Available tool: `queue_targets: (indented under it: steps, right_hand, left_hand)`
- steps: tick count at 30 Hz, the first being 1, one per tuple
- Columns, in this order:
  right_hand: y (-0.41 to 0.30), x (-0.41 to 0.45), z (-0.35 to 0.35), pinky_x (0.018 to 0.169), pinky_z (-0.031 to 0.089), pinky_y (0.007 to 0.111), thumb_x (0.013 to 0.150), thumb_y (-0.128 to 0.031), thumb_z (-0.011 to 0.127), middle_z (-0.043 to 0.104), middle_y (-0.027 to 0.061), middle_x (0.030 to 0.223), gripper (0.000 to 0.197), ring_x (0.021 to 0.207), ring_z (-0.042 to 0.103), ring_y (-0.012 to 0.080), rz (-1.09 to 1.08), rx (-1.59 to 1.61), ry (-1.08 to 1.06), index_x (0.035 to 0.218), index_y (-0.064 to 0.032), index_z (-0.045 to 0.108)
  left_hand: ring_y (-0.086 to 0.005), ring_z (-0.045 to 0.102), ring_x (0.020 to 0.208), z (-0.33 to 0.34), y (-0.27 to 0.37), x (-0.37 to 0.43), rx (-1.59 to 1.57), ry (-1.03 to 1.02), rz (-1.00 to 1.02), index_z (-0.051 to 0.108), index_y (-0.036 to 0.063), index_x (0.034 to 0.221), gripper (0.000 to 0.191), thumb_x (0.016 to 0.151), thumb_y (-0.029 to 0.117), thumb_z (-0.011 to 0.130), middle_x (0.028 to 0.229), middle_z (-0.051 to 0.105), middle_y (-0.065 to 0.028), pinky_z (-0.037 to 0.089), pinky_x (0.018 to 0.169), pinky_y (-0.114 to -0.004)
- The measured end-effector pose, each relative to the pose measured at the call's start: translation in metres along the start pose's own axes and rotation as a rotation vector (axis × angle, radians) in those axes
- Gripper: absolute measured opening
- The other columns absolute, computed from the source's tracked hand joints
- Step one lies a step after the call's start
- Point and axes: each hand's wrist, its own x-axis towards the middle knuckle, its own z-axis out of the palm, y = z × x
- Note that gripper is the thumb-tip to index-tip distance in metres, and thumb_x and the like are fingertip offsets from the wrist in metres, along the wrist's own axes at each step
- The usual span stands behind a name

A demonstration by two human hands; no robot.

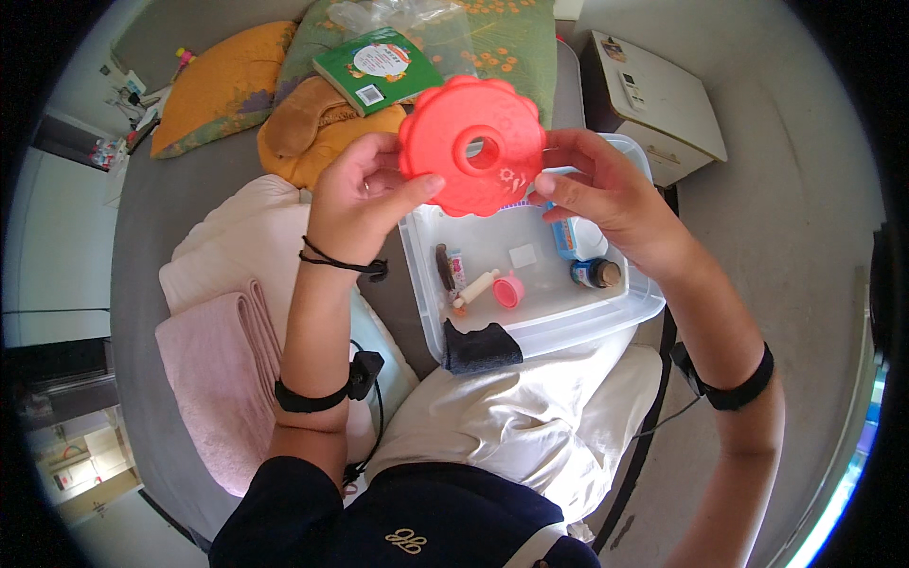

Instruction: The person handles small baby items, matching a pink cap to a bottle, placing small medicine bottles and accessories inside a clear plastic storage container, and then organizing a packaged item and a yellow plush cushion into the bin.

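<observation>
Both my hands hold up a red scalloped disc [440, 142] with a raised ring around a round hole in its middle. My left hand [362, 192] grips its left edge, thumb on the near face. At the right edge, my right hand [603, 192] pinches it the same way. Below lies a translucent plastic storage bin [582, 325]. Inside are a cream toy rolling pin [477, 287], a small pink cup [508, 291], a dark jar with a brown lid [596, 273], and a blue-and-white pack [577, 234] partly behind my right fingers. A black cloth [481, 348] drapes over the near rim.
A green book [380, 67] rests on a brown plush item [305, 117] by the pillows [220, 89]. Left of the bin is a folded pink towel [213, 376] on the grey bed [153, 248]. A white bedside cabinet [653, 78] holding a remote control [630, 90] stands at right.
</observation>
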Motion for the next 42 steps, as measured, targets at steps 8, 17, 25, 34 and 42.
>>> queue_targets:
  steps: [8,17,25,34,42]
  right_hand:
    - [0.023,0.001,-0.018,0.070,0.052,0.031,0.076,-0.027,0.081,0.069,0.0099,0.092,0.052,0.082,0.065,0.0171,0.032,-0.587,0.061,0.117,-0.0026,0.061]
    - [0.112,0.017,-0.017,0.077,0.052,0.045,0.077,-0.033,0.077,0.067,0.0228,0.092,0.048,0.089,0.066,0.0363,0.344,-0.979,0.083,0.105,0.0017,0.060]
    - [0.207,0.044,-0.015,0.057,0.053,0.034,0.083,-0.029,0.075,0.068,0.0166,0.082,0.047,0.065,0.067,0.0218,0.590,-0.455,0.052,0.105,0.0080,0.059]
    - [0.174,0.049,-0.009,0.069,0.054,0.030,0.083,-0.022,0.072,0.065,0.0160,0.092,0.045,0.080,0.066,0.0193,0.657,-0.464,0.090,0.114,0.0065,0.055]
    - [0.128,0.028,-0.009,0.075,0.054,0.031,0.086,-0.018,0.067,0.065,0.0158,0.097,0.047,0.085,0.066,0.0207,0.576,-0.237,0.010,0.123,0.0039,0.048]
  left_hand:
    - [-0.0163,0.065,0.098,0.007,-0.009,-0.005,0.383,-0.205,0.083,0.061,-0.0006,0.116,0.044,0.077,0.012,0.079,0.109,0.067,-0.0085,0.051,0.090,-0.030]
    - [-0.0165,0.059,0.110,-0.025,-0.026,0.009,0.328,-0.059,0.027,0.059,-0.0021,0.117,0.028,0.089,0.002,0.063,0.119,0.063,-0.0099,0.046,0.097,-0.030]
    - [-0.0186,0.058,0.109,-0.023,-0.040,0.005,0.423,0.026,0.153,0.067,0.0053,0.105,0.021,0.084,0.007,0.069,0.117,0.061,-0.0081,0.049,0.089,-0.031]
    - [-0.0163,0.060,0.104,-0.086,-0.083,0.070,0.010,0.265,-0.016,0.063,0.0037,0.115,0.031,0.086,0.012,0.068,0.118,0.064,-0.0064,0.050,0.086,-0.033]
    - [-0.0119,0.061,0.069,-0.111,-0.114,0.167,0.125,0.416,-0.443,0.065,0.0047,0.100,0.028,0.079,0.021,0.077,0.087,0.067,-0.0051,0.047,0.056,-0.026]
